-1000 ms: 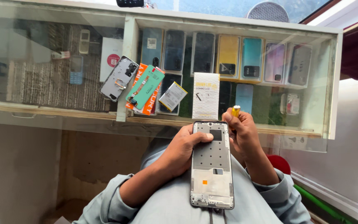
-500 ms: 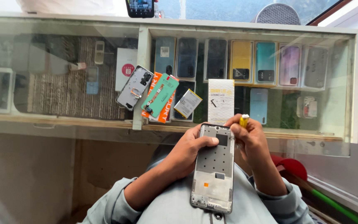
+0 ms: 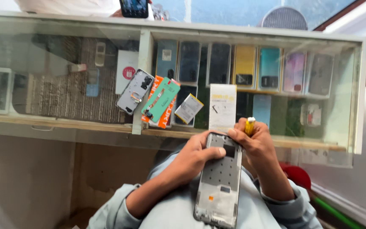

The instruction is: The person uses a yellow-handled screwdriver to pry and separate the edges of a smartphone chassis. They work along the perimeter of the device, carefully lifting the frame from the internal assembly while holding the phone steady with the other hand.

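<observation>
both hands have slid toward 3 o'clock: left hand (image 3: 195,159) still pinches the phone frame (image 3: 219,182), right hand (image 3: 255,142) stays closed around a yellow tool (image 3: 249,126).

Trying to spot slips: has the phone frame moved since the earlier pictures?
No. The phone frame keeps its top edge just under the white card behind it, as before; only the camera view shifted.

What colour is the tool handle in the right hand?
Yellow handle, white tip, seen in the head view.
</observation>
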